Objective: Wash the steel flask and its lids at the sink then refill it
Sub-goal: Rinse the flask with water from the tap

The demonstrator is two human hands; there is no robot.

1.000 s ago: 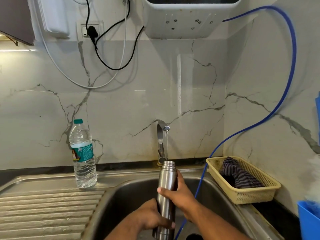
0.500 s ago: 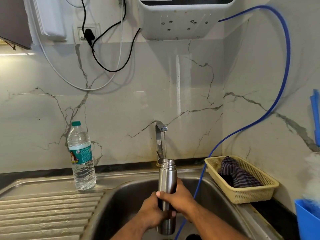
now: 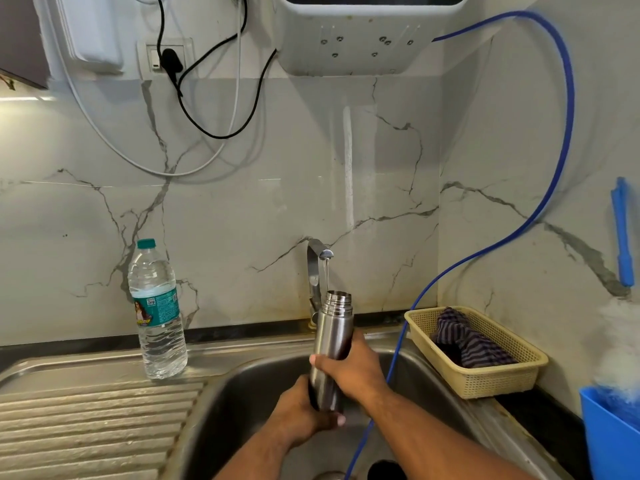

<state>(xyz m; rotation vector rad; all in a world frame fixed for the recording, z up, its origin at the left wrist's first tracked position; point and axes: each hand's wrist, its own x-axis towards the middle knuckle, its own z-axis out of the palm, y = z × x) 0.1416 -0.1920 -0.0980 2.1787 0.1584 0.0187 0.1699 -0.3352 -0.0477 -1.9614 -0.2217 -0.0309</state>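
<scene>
With the right hand (image 3: 349, 372), grips the flask (image 3: 332, 327) round its middle, fingers curled across the front; with the left hand (image 3: 301, 410), clasps its base from below. Holds it near upright, lid off, over the back of the sink (image 3: 242, 393), mouth just under the tap (image 3: 317, 258) and its thin stream. On the back edge of the draining board (image 3: 86, 420), a plastic bottle (image 3: 157, 313), upright. On the right rim, a basket (image 3: 485, 379) with a striped cloth (image 3: 467, 341); into the basin, a blue hose (image 3: 569, 98).

Nothing really readable here tbh, the water bottle (image 3: 157, 317) label shows a QR code, its print's too blurry.
</scene>
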